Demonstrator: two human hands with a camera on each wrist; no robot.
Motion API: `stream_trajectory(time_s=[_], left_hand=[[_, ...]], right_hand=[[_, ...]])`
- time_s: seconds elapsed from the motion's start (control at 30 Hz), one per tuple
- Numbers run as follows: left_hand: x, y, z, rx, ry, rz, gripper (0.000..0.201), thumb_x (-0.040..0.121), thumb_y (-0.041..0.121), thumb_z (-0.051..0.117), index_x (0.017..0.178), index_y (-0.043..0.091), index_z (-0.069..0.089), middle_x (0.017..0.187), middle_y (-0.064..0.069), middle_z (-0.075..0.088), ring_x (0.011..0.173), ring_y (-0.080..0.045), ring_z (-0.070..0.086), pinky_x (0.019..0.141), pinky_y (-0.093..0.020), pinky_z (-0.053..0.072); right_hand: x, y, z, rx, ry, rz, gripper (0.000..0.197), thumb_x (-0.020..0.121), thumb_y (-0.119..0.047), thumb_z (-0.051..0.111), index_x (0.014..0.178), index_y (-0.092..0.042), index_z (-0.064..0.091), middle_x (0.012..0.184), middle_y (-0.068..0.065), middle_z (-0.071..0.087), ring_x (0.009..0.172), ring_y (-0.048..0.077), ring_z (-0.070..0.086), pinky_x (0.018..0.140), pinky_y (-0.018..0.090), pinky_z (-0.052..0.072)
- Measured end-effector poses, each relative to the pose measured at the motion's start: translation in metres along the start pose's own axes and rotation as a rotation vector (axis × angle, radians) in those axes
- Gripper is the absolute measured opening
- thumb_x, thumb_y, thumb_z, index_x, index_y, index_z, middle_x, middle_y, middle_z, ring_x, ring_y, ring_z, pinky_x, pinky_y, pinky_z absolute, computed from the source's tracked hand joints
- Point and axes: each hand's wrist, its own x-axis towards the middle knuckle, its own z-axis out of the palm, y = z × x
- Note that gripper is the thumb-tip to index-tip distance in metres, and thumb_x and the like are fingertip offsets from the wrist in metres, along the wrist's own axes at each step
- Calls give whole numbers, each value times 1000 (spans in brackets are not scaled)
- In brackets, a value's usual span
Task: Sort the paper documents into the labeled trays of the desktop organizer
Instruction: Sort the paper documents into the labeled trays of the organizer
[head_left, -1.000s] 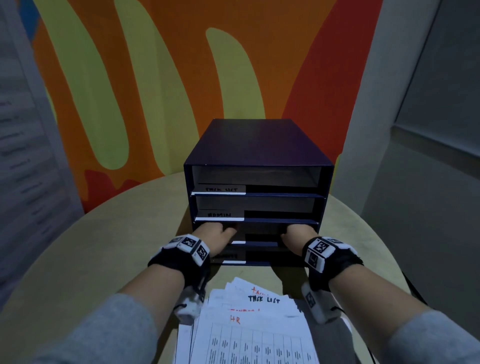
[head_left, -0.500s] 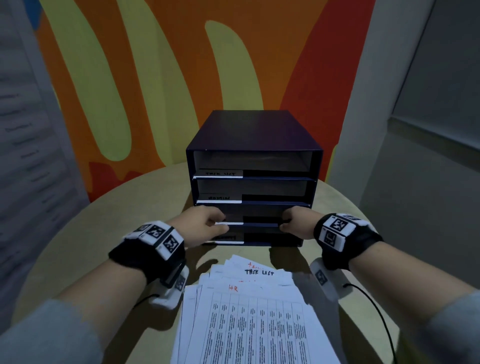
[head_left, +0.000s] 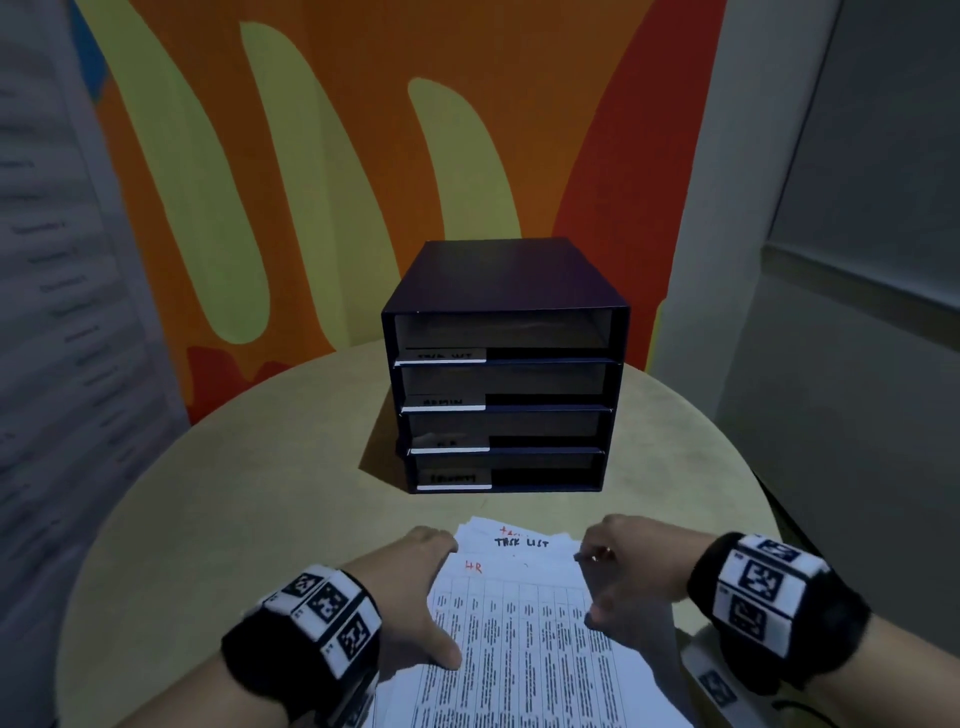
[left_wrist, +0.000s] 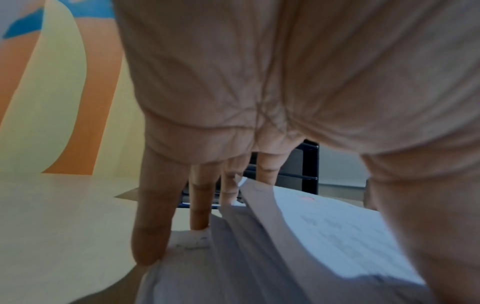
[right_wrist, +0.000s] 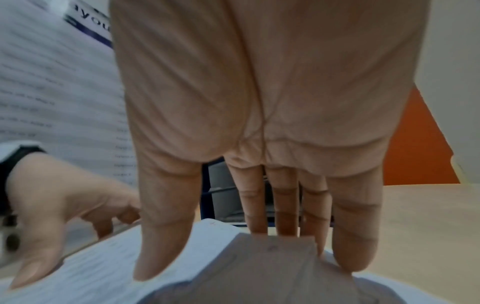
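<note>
Nearest, a fanned stack of paper documents (head_left: 524, 639) lies on the round table (head_left: 218, 499), its near end running off the bottom of the head view. The top sheet is a printed grid marked "HR" in red; the one peeking out behind it reads "TASK LIST". The left hand (head_left: 415, 592) rests at the stack's left edge, thumb flat on the top sheet, fingers (left_wrist: 153, 222) extended down along the side and touching the paper there. The right hand (head_left: 628, 566) is at the right edge with fingers (right_wrist: 355, 226) straight, tips on the sheets' edge; it seems to lift a few sheets, though blur makes a pinch hard to confirm.

Beyond the papers, across a strip of bare tabletop, stands the dark desktop organizer (head_left: 504, 364), its four stacked trays open toward the person. Each tray carries a white label at front left; the top reads roughly "TASK LIST", the second "ADMIN", the lower two too blurred to read. The top tray looks to hold a pale sheet or liner; the bottom one is dark inside.

Bare table surface lies on both sides of the organizer. Behind it rises an orange and yellow wall (head_left: 363, 156), and a grey partition (head_left: 831, 312) stands at right.
</note>
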Motion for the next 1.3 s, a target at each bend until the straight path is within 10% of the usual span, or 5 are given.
stream_trajectory(time_s=[0.4, 0.63, 0.97, 1.17, 1.3], left_hand=[[22, -15, 14, -111, 26, -58, 70, 68, 44, 84, 111, 29, 31, 109, 7, 61, 98, -14, 61, 88, -39, 52], [22, -27, 3, -188, 138, -4, 7, 92, 31, 56, 91, 27, 51, 100, 6, 61, 93, -15, 61, 80, -28, 48], [17, -21, -14, -578, 501, 52, 13, 94, 23, 57, 84, 16, 58, 85, -6, 70, 77, -22, 68, 64, -32, 53], [27, -27, -19, -773, 489, 51, 17, 99, 35, 49, 101, 19, 54, 107, -4, 69, 99, -21, 66, 91, -44, 52], [55, -51, -7, -869, 519, 32, 69, 77, 69, 47, 129, 22, 46, 133, -1, 58, 123, -22, 55, 104, -51, 43]], right_hand=[[6, -20, 3, -79, 52, 8, 31, 81, -19, 66, 97, -16, 39, 93, 4, 52, 84, 24, 52, 70, 31, 43], [11, -35, 0, -207, 39, 18, 30, 87, -4, 58, 99, -12, 31, 72, -1, 33, 82, 26, 45, 59, 30, 39], [17, 1, -3, 338, 356, 52, 19, 83, -13, 62, 76, -20, 46, 78, -4, 53, 71, 15, 50, 62, 25, 39], [24, 7, -2, 971, 503, -23, 14, 88, -9, 65, 98, -12, 56, 87, 10, 70, 63, 22, 62, 54, 26, 46], [34, 8, 9, 1036, 381, -56, 33, 90, -2, 61, 114, -23, 57, 111, -3, 70, 90, 8, 66, 74, 25, 54]])
